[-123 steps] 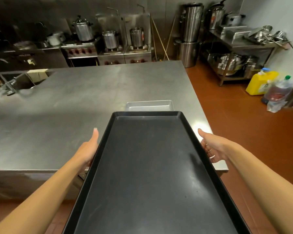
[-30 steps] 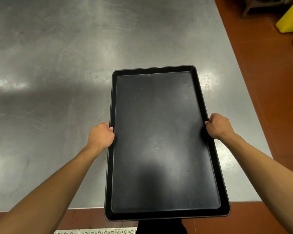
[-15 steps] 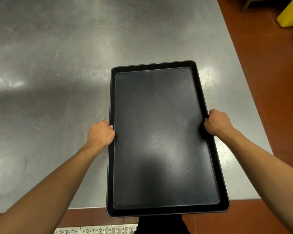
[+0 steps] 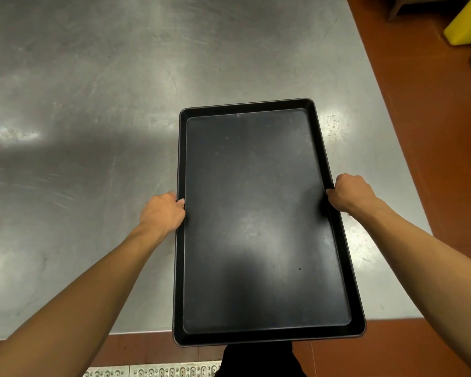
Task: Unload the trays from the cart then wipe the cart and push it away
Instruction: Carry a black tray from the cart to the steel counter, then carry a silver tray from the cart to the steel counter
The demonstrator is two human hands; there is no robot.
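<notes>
A large black rectangular tray (image 4: 261, 224) lies lengthwise over the right part of a steel table (image 4: 93, 131), its near end jutting past the table's front edge. My left hand (image 4: 162, 213) grips the tray's left rim at about mid-length, thumb over the edge. Across from it, my right hand (image 4: 350, 193) grips the right rim the same way. The tray holds nothing. Whether its underside touches the tabletop I cannot tell. The cart is out of sight.
Red-brown floor (image 4: 424, 131) runs along the table's right side. A yellow jug (image 4: 466, 23) stands on it at the upper right. A perforated floor drain grate (image 4: 152, 371) lies below the table's front edge.
Since a second ago the tray has slid a little farther onto the table, away from me. Both hands keep their grip on the rims.
</notes>
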